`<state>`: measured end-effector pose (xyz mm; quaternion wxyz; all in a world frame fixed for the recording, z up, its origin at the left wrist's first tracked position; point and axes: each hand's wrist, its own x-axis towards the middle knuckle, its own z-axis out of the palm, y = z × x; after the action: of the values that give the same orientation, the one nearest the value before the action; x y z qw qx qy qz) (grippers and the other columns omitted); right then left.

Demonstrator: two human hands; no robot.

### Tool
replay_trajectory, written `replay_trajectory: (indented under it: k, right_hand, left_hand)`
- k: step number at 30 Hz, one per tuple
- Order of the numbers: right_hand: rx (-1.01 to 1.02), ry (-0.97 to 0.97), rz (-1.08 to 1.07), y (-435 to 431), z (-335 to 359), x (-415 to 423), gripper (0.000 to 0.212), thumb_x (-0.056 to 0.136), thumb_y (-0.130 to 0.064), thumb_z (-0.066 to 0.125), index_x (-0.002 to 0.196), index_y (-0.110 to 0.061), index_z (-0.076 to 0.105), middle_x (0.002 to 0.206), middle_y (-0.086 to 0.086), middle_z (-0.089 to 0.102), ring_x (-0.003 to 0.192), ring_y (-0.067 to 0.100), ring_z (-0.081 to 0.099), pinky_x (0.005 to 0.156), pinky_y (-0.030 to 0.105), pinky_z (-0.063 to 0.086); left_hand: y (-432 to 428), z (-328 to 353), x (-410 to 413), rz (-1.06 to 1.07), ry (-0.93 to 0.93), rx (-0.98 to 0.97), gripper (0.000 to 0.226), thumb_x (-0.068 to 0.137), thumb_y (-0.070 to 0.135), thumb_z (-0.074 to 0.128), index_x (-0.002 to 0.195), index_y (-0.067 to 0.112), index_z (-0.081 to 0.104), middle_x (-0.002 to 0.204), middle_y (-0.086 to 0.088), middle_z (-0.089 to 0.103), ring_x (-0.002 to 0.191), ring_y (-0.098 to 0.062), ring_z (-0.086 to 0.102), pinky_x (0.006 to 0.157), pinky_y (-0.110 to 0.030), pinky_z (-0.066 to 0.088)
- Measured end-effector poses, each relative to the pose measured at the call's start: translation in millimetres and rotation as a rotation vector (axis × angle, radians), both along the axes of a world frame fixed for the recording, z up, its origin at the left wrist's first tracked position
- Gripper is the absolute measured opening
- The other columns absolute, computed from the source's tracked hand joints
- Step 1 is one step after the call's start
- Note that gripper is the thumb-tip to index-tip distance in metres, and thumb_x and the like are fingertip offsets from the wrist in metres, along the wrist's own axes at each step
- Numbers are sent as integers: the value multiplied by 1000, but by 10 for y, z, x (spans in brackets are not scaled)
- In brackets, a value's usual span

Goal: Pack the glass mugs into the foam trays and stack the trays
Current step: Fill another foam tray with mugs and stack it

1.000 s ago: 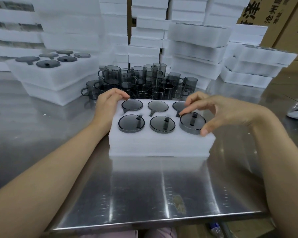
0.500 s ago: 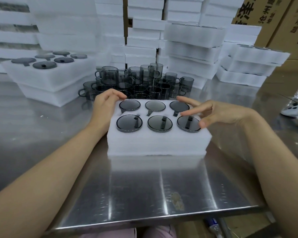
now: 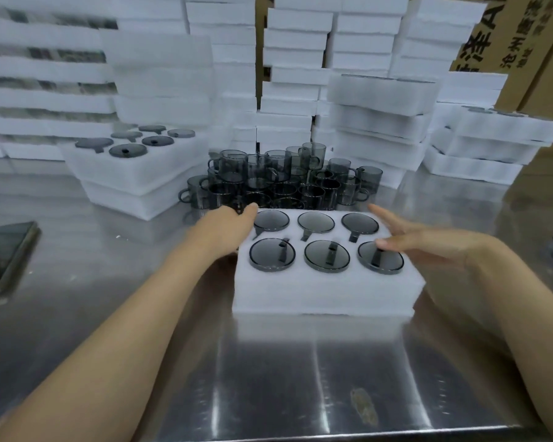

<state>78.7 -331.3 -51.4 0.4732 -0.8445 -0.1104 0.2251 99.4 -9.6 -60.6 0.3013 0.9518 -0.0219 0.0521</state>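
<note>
Left hand (image 3: 227, 229) relaxed; right hand (image 3: 428, 245) fingers straight.

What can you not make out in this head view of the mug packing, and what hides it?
Head view:
Packed mugs: bodies sunk in the front foam tray; only bases show.
Loose mugs: count unclear, they overlap.
Phone: cut by the left edge.
Carton print: cut by the top edge.

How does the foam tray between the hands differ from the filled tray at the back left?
The near tray sits on the steel table; the back-left tray lies on top of another tray. The near tray has the left hand and right hand at its two sides; the back-left tray is untouched. Both are white foam holding six smoky mugs bottom-up.
</note>
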Motion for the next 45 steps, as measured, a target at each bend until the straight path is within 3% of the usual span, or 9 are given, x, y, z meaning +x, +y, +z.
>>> replay_trajectory:
  k: [4,8,13,19,24,29,33,39,45]
  right_hand:
    - [53,-10,46,-70,14,-29,104,56,-61,79,138,-64,16,145,-41,6,134,-8,17,108,26,23]
    - [312,-109,89,-140,111,-132,86,69,-28,75,134,-65,32,137,-48,29,126,-18,37,86,12,48]
    - [369,-300,12,-101,123,-160,98,71,1,73,136,-60,33,136,-50,29,119,-29,32,82,4,44]
    - [606,-336,-261,172,93,-87,112,67,-22,82,151,-41,10,155,-21,15,130,-6,36,79,13,52]
    - [677,-176,-64,301,101,-98,63,80,-51,68,137,-36,48,139,-3,55,122,21,57,81,39,56]
    - [646,-247,-153,402,13,-79,45,86,-50,58,127,-32,58,129,0,63,115,24,62,76,44,59]
    - [756,-320,-287,411,18,-72,46,91,-43,54,133,-24,53,130,1,62,117,24,61,80,47,57]
    - [779,-376,-334,479,-3,-96,62,83,-53,60,137,-26,48,127,-6,64,117,19,61,73,34,59]
    - [905,-328,-260,611,-27,-75,82,59,-67,78,130,-33,53,125,-9,60,90,11,66,76,26,55]
  left_hand:
    - [38,55,-66,-138,10,-76,46,97,47,40,69,12,40,66,-5,45,62,-20,44,61,-32,34]
    - [-52,89,-92,-202,-24,-362,36,98,45,42,77,17,35,84,5,37,70,-12,36,64,-30,29]
    - [-166,60,-80,-181,13,-673,27,94,38,55,86,21,35,93,1,39,75,-14,39,69,-32,33]
    - [-140,209,-120,37,-232,-1098,15,86,21,65,82,21,51,87,-2,57,77,-18,53,71,-27,43]
    - [-64,300,-147,136,-385,-1269,9,88,18,61,94,15,56,83,6,57,57,3,57,51,-9,42]
    - [-61,241,-129,-5,-112,-1427,39,90,34,60,121,9,61,113,-12,69,93,-23,68,83,-38,55]
    - [-28,205,-79,-288,198,-1450,43,89,52,56,113,20,71,119,-8,69,108,-25,67,83,-41,57]
    - [10,175,-54,-392,277,-1333,52,79,34,66,127,16,57,122,-6,67,109,-22,66,77,-38,57]
    - [269,285,1,-257,93,-1594,36,83,36,58,114,17,61,97,-5,73,86,-19,69,70,-35,61]
